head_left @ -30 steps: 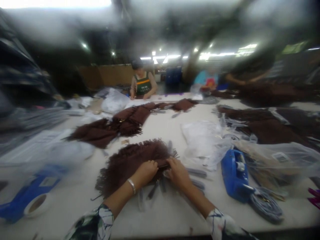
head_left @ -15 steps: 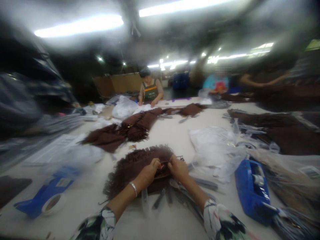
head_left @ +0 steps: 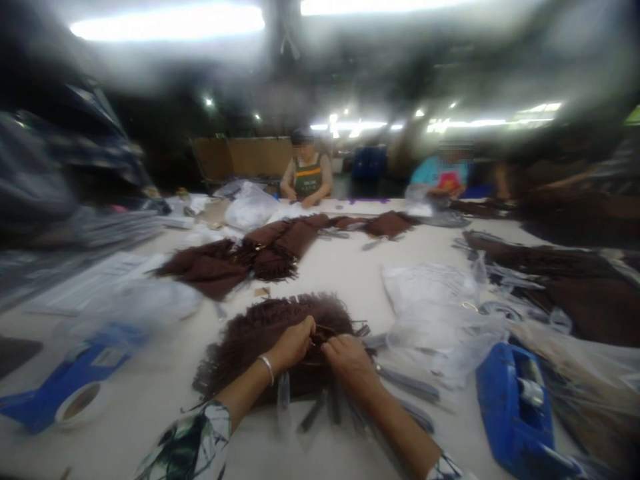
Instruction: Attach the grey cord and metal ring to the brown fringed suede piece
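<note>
Vs. 0.5 s ago: right hand (head_left: 350, 363) sits lower at frame centre, fingertips nearer left hand (head_left: 295, 343) over brown fringed piece (head_left: 265, 333); right sleeve (head_left: 444, 468) mostly gone below bottom edge. Vs. 1.0 s ago: view shifted, blue tape dispenser (head_left: 500, 400) closer to lower right corner; second ceiling light (head_left: 380, 5) entered at top.

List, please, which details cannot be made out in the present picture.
Head view: what the left hand grips, if anything, at the brown fringed cloth; its fingers hide it.
Head view: what lies under the right hand; that hand covers it.
Head view: lettering on the green apron; too small and blurred.
Head view: most of the right sleeve; bottom edge cuts it off.
</note>
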`<state>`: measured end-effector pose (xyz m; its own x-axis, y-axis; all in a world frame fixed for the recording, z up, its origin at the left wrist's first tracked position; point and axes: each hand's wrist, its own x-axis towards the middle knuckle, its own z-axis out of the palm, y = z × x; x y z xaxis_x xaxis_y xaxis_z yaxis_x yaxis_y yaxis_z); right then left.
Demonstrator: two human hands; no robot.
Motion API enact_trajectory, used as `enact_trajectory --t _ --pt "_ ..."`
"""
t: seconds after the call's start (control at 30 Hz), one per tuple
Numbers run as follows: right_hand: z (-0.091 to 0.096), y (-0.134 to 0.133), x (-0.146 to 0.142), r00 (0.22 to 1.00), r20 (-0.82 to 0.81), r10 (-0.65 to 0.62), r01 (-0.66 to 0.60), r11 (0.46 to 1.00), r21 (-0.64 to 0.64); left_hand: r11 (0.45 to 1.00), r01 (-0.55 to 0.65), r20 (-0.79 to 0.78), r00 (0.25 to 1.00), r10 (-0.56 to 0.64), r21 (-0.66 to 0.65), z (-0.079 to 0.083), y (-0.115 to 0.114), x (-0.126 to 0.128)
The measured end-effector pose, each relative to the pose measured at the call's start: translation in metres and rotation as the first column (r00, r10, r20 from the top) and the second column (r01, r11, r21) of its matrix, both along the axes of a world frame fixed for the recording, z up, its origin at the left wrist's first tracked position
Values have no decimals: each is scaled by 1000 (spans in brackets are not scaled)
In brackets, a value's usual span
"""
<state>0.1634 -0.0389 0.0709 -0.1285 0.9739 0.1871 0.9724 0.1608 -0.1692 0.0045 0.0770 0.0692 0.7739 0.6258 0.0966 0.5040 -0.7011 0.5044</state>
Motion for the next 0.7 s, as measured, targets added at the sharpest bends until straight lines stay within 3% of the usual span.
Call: enact_trajectory --t 0.07,0.3,0.53,0.7 --pt "-5 1 -1 1000 1 21 -21 999 -30 1000 12 28 1000 -12 -2 -1 2 -1" --pt "-14 8 4 991 -45 -123 120 990 -71 1000 1 87 996 -2 2 -12 -3 -2" --pt "-8 6 3 997 -46 -54 48 992 -120 1000 -25 55 998 25 9 -21 -11 -4" --pt "0 1 -3 1000 -9 -4 3 990 -140 999 -8 11 1000 7 51 -16 -17 -4"
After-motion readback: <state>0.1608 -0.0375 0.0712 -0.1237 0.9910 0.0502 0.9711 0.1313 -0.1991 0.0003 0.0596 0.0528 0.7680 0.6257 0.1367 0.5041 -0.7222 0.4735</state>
